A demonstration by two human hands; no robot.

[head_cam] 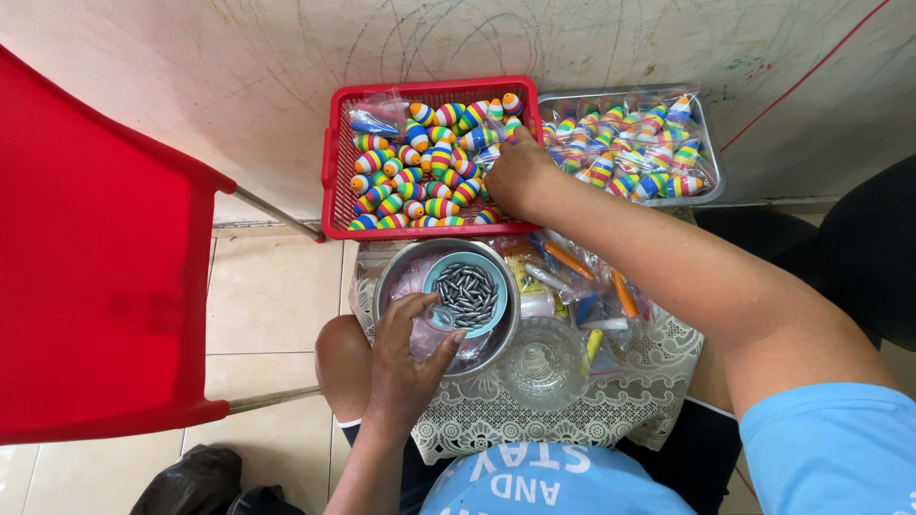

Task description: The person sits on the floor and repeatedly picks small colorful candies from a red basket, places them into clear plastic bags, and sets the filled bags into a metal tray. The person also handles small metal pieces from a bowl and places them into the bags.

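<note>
You sit in a home packing spot: scribbled wall (286,57), tiled floor (267,296), red plastic chair (95,267), lace cloth (630,401), and a red basket (334,162) of striped floats (429,162).

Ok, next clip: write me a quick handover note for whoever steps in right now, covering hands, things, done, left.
Left hand: at the metal bowl, fingers on a small clear bag; grip unclear.
Right hand: reaching into the red basket of striped floats; grip hidden.
Small blue bowl holds grey metal weights.
Done: bagged floats fill the metal tray.
Left: many loose floats remain in the basket.
</note>
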